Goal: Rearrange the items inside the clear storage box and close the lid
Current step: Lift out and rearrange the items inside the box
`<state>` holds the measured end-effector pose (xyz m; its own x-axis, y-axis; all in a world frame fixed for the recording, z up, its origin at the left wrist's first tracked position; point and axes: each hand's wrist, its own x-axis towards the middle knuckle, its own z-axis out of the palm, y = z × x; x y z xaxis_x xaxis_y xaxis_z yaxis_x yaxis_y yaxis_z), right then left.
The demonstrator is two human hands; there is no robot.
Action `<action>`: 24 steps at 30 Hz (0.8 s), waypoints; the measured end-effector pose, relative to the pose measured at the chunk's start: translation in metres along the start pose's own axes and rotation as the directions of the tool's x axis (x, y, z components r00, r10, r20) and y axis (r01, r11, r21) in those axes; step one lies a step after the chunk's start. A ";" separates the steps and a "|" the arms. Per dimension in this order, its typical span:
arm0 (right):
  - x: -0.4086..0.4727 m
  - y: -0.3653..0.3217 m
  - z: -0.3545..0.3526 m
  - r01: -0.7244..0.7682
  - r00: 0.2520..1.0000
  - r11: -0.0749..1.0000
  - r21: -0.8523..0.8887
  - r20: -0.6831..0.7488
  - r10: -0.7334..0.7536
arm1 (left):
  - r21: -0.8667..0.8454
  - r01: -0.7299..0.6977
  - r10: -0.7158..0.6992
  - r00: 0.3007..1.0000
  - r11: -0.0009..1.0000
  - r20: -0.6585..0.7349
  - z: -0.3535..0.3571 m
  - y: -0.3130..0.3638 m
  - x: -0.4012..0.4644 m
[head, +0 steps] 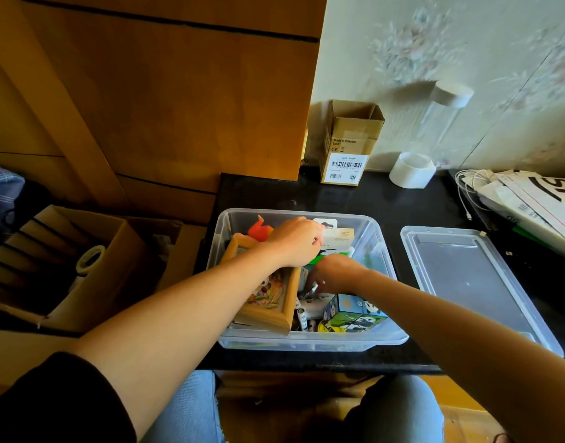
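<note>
— Storage box (230,251) — where does it sit?
— On the black table (402,199), open, with its lid (466,279) flat just to the right.
— And your left hand (294,241)?
— Reaching over the wooden picture frame (268,314), grip curled at the white carton (338,235) by the far wall; I cannot tell whether it pinches
— The right hand (335,273)?
— Low in the middle, behind the panda cube (354,314), fingers bent around something small and dark I cannot make out
</note>
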<state>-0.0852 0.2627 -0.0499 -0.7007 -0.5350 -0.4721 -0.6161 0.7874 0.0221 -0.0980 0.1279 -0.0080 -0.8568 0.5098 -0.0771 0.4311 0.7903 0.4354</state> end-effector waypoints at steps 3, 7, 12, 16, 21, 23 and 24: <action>0.000 -0.002 -0.001 -0.039 0.999 0.998 -0.048 0.015 0.040 | 0.003 0.000 0.000 1.000 1.000 0.001 0.001 0.000 0.001; 0.000 -0.001 0.001 -0.137 0.990 0.986 -0.093 0.030 0.140 | -0.004 0.010 -0.010 1.000 1.000 -0.010 0.003 0.000 0.001; -0.009 0.014 0.007 -0.294 0.953 0.929 -0.223 0.005 0.303 | 0.010 0.013 -0.013 1.000 1.000 -0.009 0.004 -0.002 0.003; -0.009 0.018 0.011 -0.344 0.938 0.924 -0.167 -0.027 0.345 | -0.001 0.026 -0.026 1.000 1.000 -0.004 0.006 -0.003 0.003; -0.006 0.020 0.010 -0.354 0.935 0.927 -0.122 -0.044 0.352 | 0.012 -0.010 0.010 1.000 1.000 0.007 0.002 -0.001 0.001; -0.005 0.022 0.008 -0.355 0.935 0.925 -0.134 -0.072 0.348 | 0.025 -0.016 0.016 1.000 1.000 0.015 0.001 -0.001 0.001; -0.005 0.022 0.008 -0.355 0.935 0.925 -0.139 -0.078 0.347 | 0.028 -0.016 0.016 1.000 0.999 0.016 0.001 -0.001 0.002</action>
<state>-0.0923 0.2850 -0.0535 -0.8967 -0.2511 -0.3647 -0.3712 0.8753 0.3101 -0.0996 0.1281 -0.0091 -0.8452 0.5277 -0.0846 0.4527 0.7911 0.4114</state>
